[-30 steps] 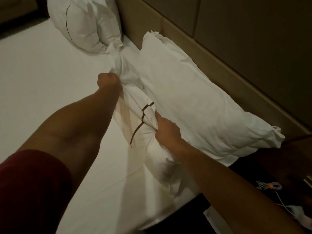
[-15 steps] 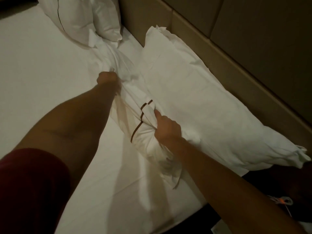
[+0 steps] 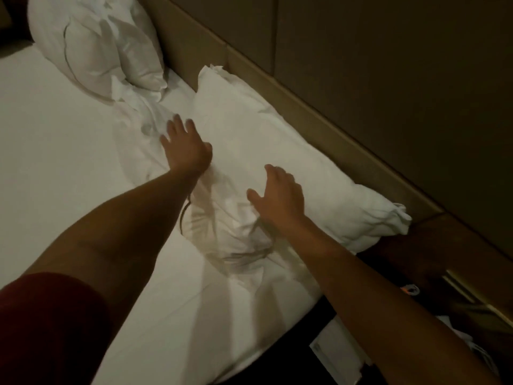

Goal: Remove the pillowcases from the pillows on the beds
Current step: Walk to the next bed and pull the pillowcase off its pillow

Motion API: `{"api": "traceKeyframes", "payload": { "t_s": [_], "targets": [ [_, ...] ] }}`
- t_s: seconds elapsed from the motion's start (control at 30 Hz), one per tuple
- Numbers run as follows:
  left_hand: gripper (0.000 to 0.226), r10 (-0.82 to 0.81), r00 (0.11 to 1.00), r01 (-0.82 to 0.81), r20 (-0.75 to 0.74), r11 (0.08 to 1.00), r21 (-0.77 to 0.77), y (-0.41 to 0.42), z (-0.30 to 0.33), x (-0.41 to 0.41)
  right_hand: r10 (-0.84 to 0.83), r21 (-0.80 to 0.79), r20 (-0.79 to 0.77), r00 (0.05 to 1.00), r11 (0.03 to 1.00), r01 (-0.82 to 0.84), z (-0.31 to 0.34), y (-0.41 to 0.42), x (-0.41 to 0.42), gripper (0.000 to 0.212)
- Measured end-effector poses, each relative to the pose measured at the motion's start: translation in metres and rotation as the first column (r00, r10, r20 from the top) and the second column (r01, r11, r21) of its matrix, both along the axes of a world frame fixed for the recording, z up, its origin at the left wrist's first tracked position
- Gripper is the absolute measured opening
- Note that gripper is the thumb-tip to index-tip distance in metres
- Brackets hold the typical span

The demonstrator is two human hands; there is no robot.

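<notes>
Two hands, both spread and gripping nothing. Landmark: long pillow (image 3: 277,151) against the headboard (image 3: 319,112). Nearest, right hand (image 3: 280,198), fingers loose, at the pillow's near edge over a crumpled pillowcase with dark piping (image 3: 230,226) lying on the sheet (image 3: 55,162) just beside the pillow. Next, left hand (image 3: 184,147), flat and released, at the pillow's left edge beside twisted cloth. Farthest, beyond the pillow's far corner, a piped pillow (image 3: 91,48), apparently cased. Advice: pinch a case's closed corners, shake the filling out.
</notes>
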State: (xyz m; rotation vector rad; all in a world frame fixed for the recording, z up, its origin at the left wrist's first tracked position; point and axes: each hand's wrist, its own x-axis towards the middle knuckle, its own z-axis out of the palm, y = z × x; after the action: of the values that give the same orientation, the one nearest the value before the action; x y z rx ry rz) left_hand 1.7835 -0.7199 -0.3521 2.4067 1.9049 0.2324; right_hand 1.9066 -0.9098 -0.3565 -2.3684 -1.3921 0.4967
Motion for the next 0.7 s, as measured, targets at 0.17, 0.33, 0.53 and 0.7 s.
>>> {"api": "traceKeyframes", "payload": {
  "t_s": [0.17, 0.33, 0.53, 0.7],
  "targets": [
    [0.061, -0.058, 0.992, 0.082, 0.110, 0.969, -0.232, -0.074, -0.001, 0.083, -0.159, -0.026, 0.217, 0.963, 0.985, 0.169, 0.006, -0.069, 0.079, 0.065],
    [0.070, 0.109, 0.962, 0.028, 0.251, 0.872, -0.488, -0.115, 0.000, 0.147, -0.188, -0.135, 0.197, 0.962, 0.967, 0.217, -0.001, -0.113, 0.117, 0.066],
    [0.088, 0.292, 0.925, -0.102, 0.244, 0.808, -0.580, -0.115, -0.006, 0.176, -0.124, -0.329, 0.187, 0.974, 0.927, 0.181, 0.000, -0.112, 0.134, 0.088],
    [0.100, 0.322, 0.928, -0.155, 0.190, 0.793, -0.589, -0.086, -0.014, 0.190, -0.072, -0.412, 0.041, 0.997, 0.908, 0.083, -0.006, -0.098, 0.144, 0.102]
  ]
}}
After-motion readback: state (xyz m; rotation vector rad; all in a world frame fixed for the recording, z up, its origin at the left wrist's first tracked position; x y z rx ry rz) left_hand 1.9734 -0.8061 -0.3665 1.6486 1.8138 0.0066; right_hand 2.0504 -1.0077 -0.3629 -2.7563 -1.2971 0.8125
